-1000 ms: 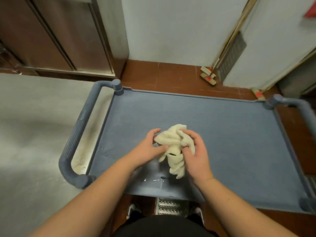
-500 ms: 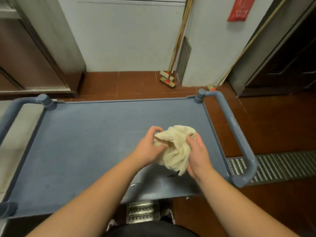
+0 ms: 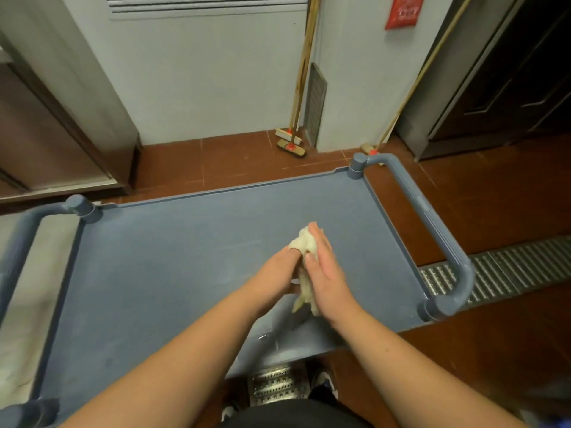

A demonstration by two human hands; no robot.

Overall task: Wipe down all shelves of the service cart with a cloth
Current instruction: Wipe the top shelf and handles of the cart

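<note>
The blue-grey service cart's top shelf [image 3: 170,273] fills the middle of the view. A cream cloth [image 3: 305,242] is squeezed into a narrow bundle between my two hands, just above the shelf's right half. My left hand [image 3: 276,270] holds the cloth from the left, its fingertips tucked in behind it. From the right, my right hand [image 3: 326,268] presses against the cloth with straight fingers. Cloth ends stick out above the fingers and hang below the palms. The cart's lower shelves are hidden under the top shelf.
Tubular cart handles stand at the right end [image 3: 432,217] and the left end [image 3: 18,242]. Two brooms [image 3: 292,143] lean on the grey wall behind the cart. A metal floor drain grate [image 3: 509,267] runs along the red tiles at right, near a dark door [image 3: 509,72].
The loose bundle of cloth has been pressed into a narrow roll between my palms. My right hand's fingers have straightened against it. The view has shifted further to the right along the cart.
</note>
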